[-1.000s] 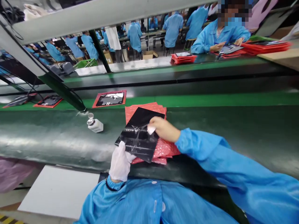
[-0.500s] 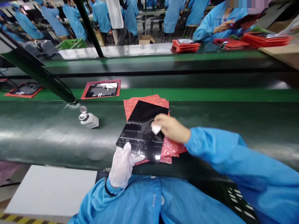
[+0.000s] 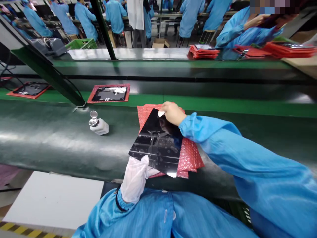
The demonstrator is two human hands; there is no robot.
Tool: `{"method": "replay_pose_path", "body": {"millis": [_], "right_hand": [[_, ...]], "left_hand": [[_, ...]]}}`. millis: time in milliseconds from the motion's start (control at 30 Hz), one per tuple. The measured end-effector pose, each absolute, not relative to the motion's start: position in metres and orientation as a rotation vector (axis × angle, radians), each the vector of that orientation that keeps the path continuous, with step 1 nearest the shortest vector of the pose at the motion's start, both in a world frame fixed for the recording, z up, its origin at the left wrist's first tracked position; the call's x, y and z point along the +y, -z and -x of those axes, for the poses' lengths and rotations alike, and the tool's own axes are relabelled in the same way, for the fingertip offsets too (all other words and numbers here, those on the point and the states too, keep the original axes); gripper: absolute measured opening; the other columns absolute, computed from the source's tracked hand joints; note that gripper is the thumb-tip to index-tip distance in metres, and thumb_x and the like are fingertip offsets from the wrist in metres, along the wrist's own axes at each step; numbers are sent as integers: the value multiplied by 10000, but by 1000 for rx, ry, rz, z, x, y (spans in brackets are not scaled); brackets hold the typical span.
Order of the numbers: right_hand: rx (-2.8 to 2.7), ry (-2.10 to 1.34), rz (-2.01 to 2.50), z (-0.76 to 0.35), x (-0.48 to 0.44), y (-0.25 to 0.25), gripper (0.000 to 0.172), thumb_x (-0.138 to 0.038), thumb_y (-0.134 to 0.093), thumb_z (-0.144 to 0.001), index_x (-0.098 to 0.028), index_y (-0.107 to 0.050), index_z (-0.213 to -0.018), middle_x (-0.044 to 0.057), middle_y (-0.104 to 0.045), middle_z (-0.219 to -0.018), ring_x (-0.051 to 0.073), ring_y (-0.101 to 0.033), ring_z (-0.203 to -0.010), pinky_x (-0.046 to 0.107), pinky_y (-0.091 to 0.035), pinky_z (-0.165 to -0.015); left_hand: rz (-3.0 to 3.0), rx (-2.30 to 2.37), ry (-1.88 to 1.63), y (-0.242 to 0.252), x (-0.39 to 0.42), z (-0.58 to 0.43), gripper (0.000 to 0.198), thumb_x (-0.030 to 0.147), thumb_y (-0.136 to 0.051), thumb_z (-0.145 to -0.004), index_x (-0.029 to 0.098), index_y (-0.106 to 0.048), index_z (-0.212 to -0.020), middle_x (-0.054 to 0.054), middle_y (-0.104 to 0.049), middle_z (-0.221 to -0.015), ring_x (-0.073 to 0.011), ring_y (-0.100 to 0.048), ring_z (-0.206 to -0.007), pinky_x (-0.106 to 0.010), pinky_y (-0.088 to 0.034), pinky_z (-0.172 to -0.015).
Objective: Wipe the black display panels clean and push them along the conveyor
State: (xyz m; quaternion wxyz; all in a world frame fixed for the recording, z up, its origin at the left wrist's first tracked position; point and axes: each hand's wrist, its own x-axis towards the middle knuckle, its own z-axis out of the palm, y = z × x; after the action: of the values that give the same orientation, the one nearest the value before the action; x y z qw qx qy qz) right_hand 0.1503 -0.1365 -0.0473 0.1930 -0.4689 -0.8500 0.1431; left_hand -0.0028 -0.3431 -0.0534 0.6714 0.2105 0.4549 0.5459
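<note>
Wiping a black panel over a green belt — workers beyond.

And here on the belt sits a stack of bubble pouches, with a flat panel lying across it! The left hand is on the panel's near edge, the right hand at its far corner, with a wipe under the fingers. To the left, a dispenser bottle stands on the belt. Farther back, a tray lies on the next strip, with a second tray to its left. Down near left, below the belt, a board. Across the line, far right, a co-worker sits behind piled pouches.
</note>
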Motion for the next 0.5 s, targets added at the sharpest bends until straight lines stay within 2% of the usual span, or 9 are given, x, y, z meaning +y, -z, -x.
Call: {"method": "replay_pose_path", "body": {"millis": [67,133,200,267,333,433,500], "right_hand": [[-2343,-369,1314,-141,-131,48,255,-32,-455,-805,-142,-668,-718,88,-639,-798,196,-581,-793,340,-472,-806],[-2439,-405,993,-126,-158,49,269,-39,-442,-818,-153,-676,-752,81,-652,-839,190,-589,-832,335,-477,-837],[-2555,-495,568,-116,-193,49,290,-58,-419,-852,-165,-689,-838,78,-663,-917,175,-594,-888,316,-483,-850],[-2609,-568,330,-118,-207,49,306,-75,-409,-874,-179,-695,-900,76,-664,-972,164,-597,-921,299,-489,-843],[-2602,-549,441,-128,-192,48,316,-69,-408,-862,-179,-705,-870,76,-663,-940,174,-599,-904,312,-492,-834],[-2467,-389,961,-137,-152,49,330,-35,-400,-808,-154,-704,-762,92,-641,-820,212,-590,-829,371,-496,-807],[-2443,-360,1040,-129,-147,48,335,-24,-393,-795,-144,-703,-752,98,-631,-803,217,-585,-811,376,-499,-795]], "left_hand": [[-456,1018,-1209,52,-342,1,750,362,-727,-769,234,-336,-1396,-110,-658,-1165,-259,-703,-897,-422,-612,-764],[-448,1023,-1204,54,-340,0,732,358,-728,-766,236,-364,-1389,-100,-679,-1119,-265,-702,-898,-416,-613,-763],[-460,1020,-1249,59,-338,0,681,344,-731,-760,253,-423,-1360,-87,-683,-1117,-274,-676,-991,-397,-601,-815],[-476,1006,-1299,65,-338,0,637,330,-726,-762,262,-460,-1338,-79,-667,-1161,-274,-632,-1092,-383,-578,-880],[-468,978,-1293,68,-339,0,638,331,-712,-778,256,-445,-1353,-81,-651,-1194,-280,-627,-1102,-413,-568,-897],[-455,927,-1245,66,-341,0,697,344,-721,-773,239,-403,-1384,-98,-648,-1193,-288,-662,-1026,-451,-583,-853],[-455,915,-1232,63,-341,1,733,363,-737,-753,228,-399,-1390,-109,-651,-1184,-287,-667,-1008,-454,-583,-850]]}}
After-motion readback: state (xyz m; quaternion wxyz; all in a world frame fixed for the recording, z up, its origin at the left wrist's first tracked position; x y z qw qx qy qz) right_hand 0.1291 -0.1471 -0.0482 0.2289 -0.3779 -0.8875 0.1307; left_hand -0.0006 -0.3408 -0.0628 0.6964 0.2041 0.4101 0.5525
